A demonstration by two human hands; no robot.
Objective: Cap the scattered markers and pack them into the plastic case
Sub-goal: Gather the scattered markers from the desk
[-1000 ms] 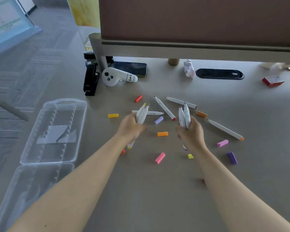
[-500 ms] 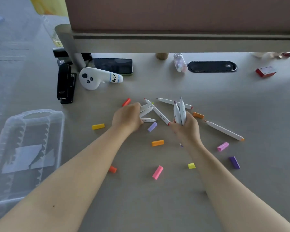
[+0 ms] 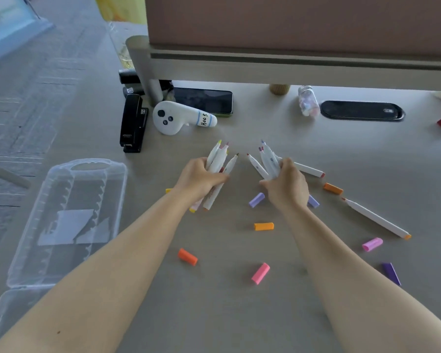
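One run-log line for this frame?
left hand: gripping uncapped markers | right hand: gripping markers | caps: loose on table | case: open, empty

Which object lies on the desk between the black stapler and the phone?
In the head view, a white handheld controller with a handwritten label lies between the black stapler and the phone, its labelled end overlapping the phone's near edge.

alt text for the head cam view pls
Both hands grip bunches of uncapped white markers above a beige desk: left hand, right hand. Loose coloured caps lie scattered around them, and the open clear plastic case sits empty to the left.
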